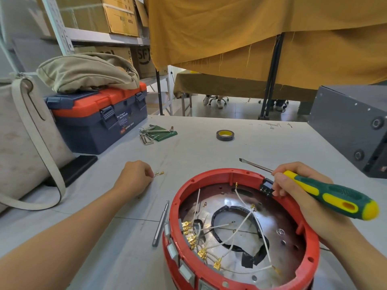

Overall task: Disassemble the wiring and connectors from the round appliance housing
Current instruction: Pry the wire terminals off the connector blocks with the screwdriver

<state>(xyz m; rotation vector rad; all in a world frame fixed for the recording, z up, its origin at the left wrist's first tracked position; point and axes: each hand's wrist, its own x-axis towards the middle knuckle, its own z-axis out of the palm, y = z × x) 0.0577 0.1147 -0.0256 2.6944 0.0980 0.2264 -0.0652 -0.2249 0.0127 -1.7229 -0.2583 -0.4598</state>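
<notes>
**hands at the red housing**

we see the round red housing point(240, 231) at 5 o'clock on the table point(199, 147), white wires point(240, 237) and brass connectors point(191, 239) inside. our left hand point(134, 177), at 9 o'clock of it, pinches a small brass terminal point(159, 174). our right hand point(297, 191) grips a green-yellow screwdriver point(326, 193) at the rim's 1 o'clock.

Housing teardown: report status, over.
Left hand pinching loose brass terminal on table. Right hand gripping screwdriver. Red housing still wired. Nothing obstructing.
</notes>
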